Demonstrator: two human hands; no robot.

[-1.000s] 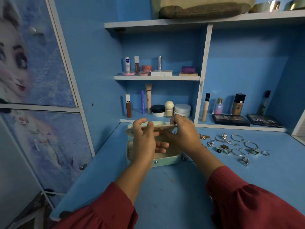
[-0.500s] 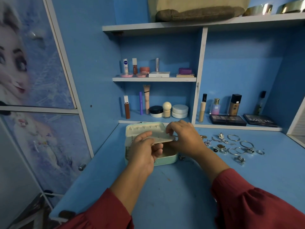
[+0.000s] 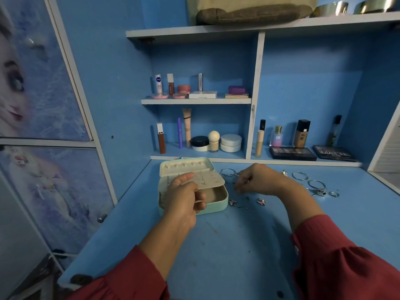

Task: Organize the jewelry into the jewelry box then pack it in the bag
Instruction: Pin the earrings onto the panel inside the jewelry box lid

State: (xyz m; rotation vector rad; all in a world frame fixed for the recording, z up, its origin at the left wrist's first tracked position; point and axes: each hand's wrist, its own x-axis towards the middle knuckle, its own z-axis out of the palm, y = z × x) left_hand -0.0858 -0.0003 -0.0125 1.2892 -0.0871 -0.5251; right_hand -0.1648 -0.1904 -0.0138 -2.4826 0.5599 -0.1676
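A mint-green jewelry box (image 3: 218, 205) stands open on the blue desk, lid (image 3: 186, 166) tilted back. My left hand (image 3: 184, 197) holds the cream inner flap (image 3: 211, 180) of the box, thumb on top and fingers underneath. To the right of the box, my right hand (image 3: 256, 179) hovers over the desk with its fingers curled down onto small pieces of jewelry; what it pinches is hidden. Two small silver earrings (image 3: 232, 202) (image 3: 260, 201) lie in front of it. Rings and bangles (image 3: 315, 184) are scattered further right. A beige bag (image 3: 253, 9) sits on the top shelf.
Cosmetics fill the shelves behind: tubes, jars (image 3: 230, 142), bottles (image 3: 302, 133) and two dark palettes (image 3: 292, 153). A cupboard door with a cartoon print (image 3: 32, 94) borders the desk on the left. The bare blue desk surface (image 3: 227, 245) stretches toward me.
My right hand has left the box flap and moved right, down to the loose jewelry. My left hand still holds the flap, which now lies lower over the box.
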